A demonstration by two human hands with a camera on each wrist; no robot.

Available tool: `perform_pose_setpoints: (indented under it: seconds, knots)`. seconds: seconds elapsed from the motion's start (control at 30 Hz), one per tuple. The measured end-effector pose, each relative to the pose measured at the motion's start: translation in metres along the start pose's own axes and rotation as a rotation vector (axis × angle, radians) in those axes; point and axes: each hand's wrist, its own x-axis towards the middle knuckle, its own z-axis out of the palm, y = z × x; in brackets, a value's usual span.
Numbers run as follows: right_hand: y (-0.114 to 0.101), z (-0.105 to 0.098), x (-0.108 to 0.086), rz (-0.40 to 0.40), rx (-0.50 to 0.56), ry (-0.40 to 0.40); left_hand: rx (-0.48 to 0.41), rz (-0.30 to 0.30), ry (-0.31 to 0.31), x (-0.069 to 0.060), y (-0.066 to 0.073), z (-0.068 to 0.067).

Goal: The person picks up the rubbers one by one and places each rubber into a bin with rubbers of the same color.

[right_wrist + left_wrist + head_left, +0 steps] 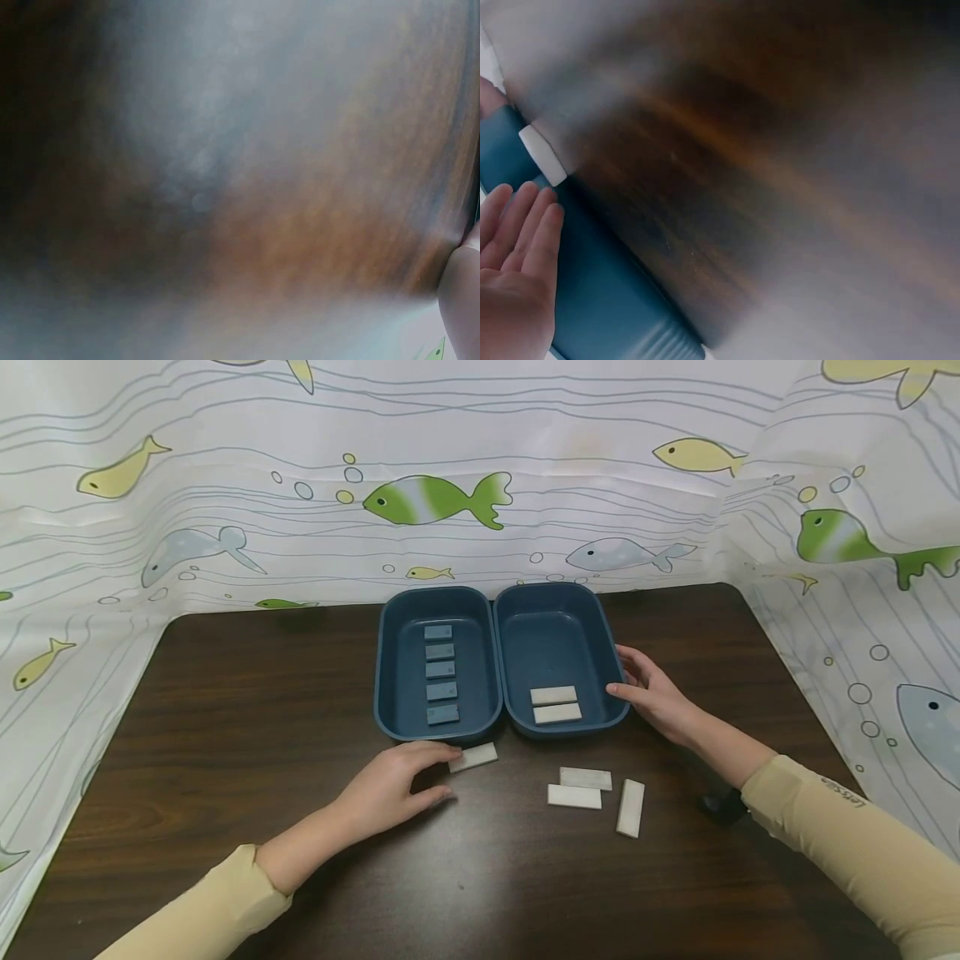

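Note:
My left hand (390, 785) reaches over the table just in front of the left tray. Its fingertips touch the left end of a white rectangular tile (480, 755), while the thumb stands apart from it. In the left wrist view the fingers (544, 240) look nearly straight, with the tile (544, 155) beyond their tips. At the right blue tray (551, 643), my right hand (656, 693) holds the side wall, thumb over the rim and fingers outside. Two white tiles (557, 713) lie near that tray's front. The right wrist view is mostly blurred table.
The left blue tray (381, 668) adjoins the right one and holds a column of several blue tiles (441, 670). Loose white tiles lie in front of the trays: two touching (574, 797) and one upright-turned (631, 808) beside them. A fish-patterned sheet (600, 468) surrounds the dark table.

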Motion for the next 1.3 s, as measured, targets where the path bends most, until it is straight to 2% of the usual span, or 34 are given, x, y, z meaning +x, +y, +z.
perform_pose_setpoints:
  seconds: [0.3, 0.47, 0.63, 0.8, 0.97, 1.13, 1.3]
  knots:
    - [0.000, 0.000, 0.000, -0.003, 0.004, -0.007, 0.062, -0.012, -0.038, 0.004, 0.000, 0.005]
    - [0.000, 0.000, -0.001, -0.005, 0.016, -0.012, 0.051, -0.030, -0.039, 0.006, 0.002, 0.009]
    - [0.000, 0.000, -0.001, -0.006, 0.015, -0.007, -0.044, -0.100, 0.021, 0.007, 0.006, 0.014]
    - [-0.001, 0.001, 0.000, 0.000, 0.008, -0.004, -0.220, -0.231, 0.055, 0.009, 0.012, 0.022]
    - [-0.001, 0.000, 0.000, 0.008, 0.006, -0.004, -0.362, -0.326, 0.113, 0.012, 0.016, 0.031]
    - [-0.001, 0.000, 0.000, 0.006, 0.016, -0.005, -0.379, -0.389, 0.192, 0.014, 0.021, 0.039]
    - [0.000, 0.000, 0.000, 0.007, 0.014, -0.002, -0.355, -0.394, 0.279, 0.013, 0.024, 0.047]
